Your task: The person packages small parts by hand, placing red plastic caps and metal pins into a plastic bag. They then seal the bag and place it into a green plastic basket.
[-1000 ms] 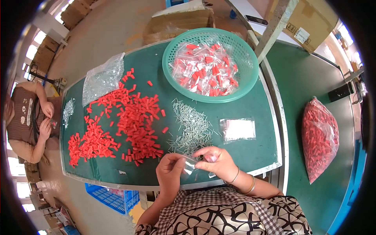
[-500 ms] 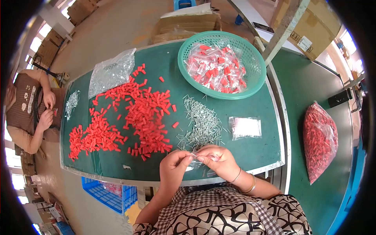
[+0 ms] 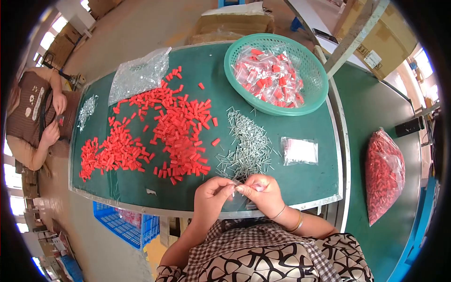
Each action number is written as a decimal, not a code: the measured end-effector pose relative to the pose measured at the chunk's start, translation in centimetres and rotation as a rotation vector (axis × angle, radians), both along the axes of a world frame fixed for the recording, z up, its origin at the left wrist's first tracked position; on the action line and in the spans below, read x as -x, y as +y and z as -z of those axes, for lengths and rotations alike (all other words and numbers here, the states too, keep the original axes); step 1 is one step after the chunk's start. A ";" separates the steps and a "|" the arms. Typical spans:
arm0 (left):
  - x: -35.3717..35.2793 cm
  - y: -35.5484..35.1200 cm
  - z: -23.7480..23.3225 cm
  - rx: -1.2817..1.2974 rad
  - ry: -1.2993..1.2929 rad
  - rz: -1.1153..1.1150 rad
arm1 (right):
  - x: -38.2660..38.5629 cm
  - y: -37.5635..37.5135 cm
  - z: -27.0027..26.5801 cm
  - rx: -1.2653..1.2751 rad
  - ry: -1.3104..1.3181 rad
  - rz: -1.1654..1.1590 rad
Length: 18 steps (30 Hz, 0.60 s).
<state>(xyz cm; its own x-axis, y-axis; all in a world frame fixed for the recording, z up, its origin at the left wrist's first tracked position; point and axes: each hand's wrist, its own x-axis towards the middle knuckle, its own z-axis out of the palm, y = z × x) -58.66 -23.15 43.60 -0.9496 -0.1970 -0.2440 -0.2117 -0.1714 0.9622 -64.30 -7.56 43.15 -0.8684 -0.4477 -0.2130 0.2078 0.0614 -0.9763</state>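
Note:
Close together at the table's near edge, both of my hands pinch a small clear plastic bag (image 3: 238, 201). My left hand (image 3: 212, 196) is closed with thumb and finger at the bag's edge. My right hand (image 3: 264, 195) grips it from the other side, with crumpled clear plastic showing at its curled fingers. What the bag contains is mostly hidden by my fingers. Just beyond my hands lies a heap of silver screws (image 3: 249, 145). Left of the screws are piles of red tapered plastic plugs (image 3: 181, 136).
A green basket (image 3: 230, 77) of filled bags stands at the back right. A stack of small bags (image 3: 300, 151) lies right of the screws; a large clear bag (image 3: 141, 75) lies back left. A sack of red plugs (image 3: 384, 176) rests on the side table. A co-worker (image 3: 40, 113) sits left.
The view has shifted slightly. My hands stay together at the bag, with the fingertips changing position a little. The piles look the same.

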 end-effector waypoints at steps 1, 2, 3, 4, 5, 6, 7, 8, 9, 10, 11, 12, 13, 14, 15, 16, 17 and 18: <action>0.2 0.1 0.0 -0.009 -0.001 -0.002 | 0.0 0.1 -0.3 -0.011 -0.012 0.004; 0.3 0.2 0.0 -0.019 -0.006 -0.003 | 0.0 0.2 -0.5 -0.027 -0.022 0.000; 0.5 0.2 0.0 -0.028 -0.011 -0.003 | 0.1 0.3 -0.6 -0.042 -0.032 -0.005; 0.6 0.1 0.0 0.003 -0.008 0.013 | 0.3 0.4 -0.7 -0.057 -0.042 -0.011; 0.6 -0.1 0.1 0.033 -0.004 0.027 | 0.5 0.5 -0.9 -0.074 0.002 -0.030; 0.6 -0.2 0.1 0.064 -0.001 0.038 | 0.7 0.5 -1.1 -0.091 0.045 -0.052; 0.7 -0.4 0.0 0.068 -0.016 0.034 | 0.8 0.6 -1.1 -0.107 0.089 -0.075; 0.8 -0.6 -0.1 0.072 -0.029 0.028 | 0.9 0.5 -1.1 -0.057 0.123 -0.062; 0.8 -0.7 -0.2 0.076 -0.041 0.019 | 1.0 0.4 -0.9 -0.006 0.157 -0.051; 0.7 -0.7 -0.2 0.065 -0.042 0.015 | 1.0 0.4 -0.8 0.046 0.190 -0.040; 0.7 -0.7 -0.2 0.055 -0.043 0.012 | 1.0 0.3 -0.7 0.046 0.180 -0.054; 0.7 -0.8 -0.2 0.044 -0.043 0.010 | 1.1 0.3 -0.6 0.047 0.172 -0.068; 0.6 -0.8 -0.4 0.051 -0.058 0.013 | 1.1 0.3 -0.5 0.048 0.163 -0.080; 0.6 -0.9 -0.6 0.055 -0.071 0.018 | 1.1 0.2 -0.4 0.024 0.179 -0.078; 0.5 -0.8 -0.8 0.058 -0.084 0.026 | 0.9 0.0 -0.3 -0.001 0.196 -0.073; 0.4 -0.8 -0.9 0.066 -0.089 0.021 | 0.8 -0.1 -0.1 -0.029 0.214 -0.066; 0.3 -0.7 -1.0 0.072 -0.094 0.017 | 0.4 -0.4 0.3 -0.033 0.229 -0.033; 0.2 -0.6 -0.9 0.078 -0.101 0.014 | 0.1 -0.5 0.4 -0.049 0.203 -0.033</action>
<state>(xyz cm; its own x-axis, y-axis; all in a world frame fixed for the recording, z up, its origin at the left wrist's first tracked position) -58.87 -23.79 44.52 -0.9238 -0.2063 -0.3225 -0.3096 -0.0929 0.9463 -64.45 -8.06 42.80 -0.8810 -0.4696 -0.0578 0.0047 0.1135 -0.9935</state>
